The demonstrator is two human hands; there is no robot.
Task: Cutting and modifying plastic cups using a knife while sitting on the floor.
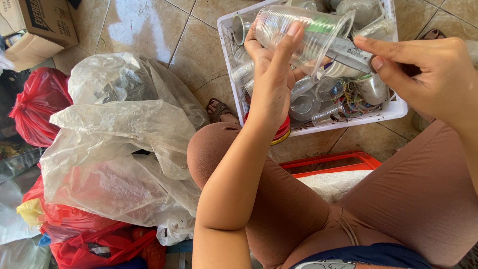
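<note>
The person wears tight, brown, knee-length trousers with a thin drawstring at the waist, and a dark blue top above them. Both arms are bare, no sleeves. A brown sandal covers one foot.

The left hand holds a plastic cup over a basket full of cups on the floor, and the right hand pinches its rim from the right. Big plastic bags lie left of the knee. A cardboard box sits behind the bags.
</note>
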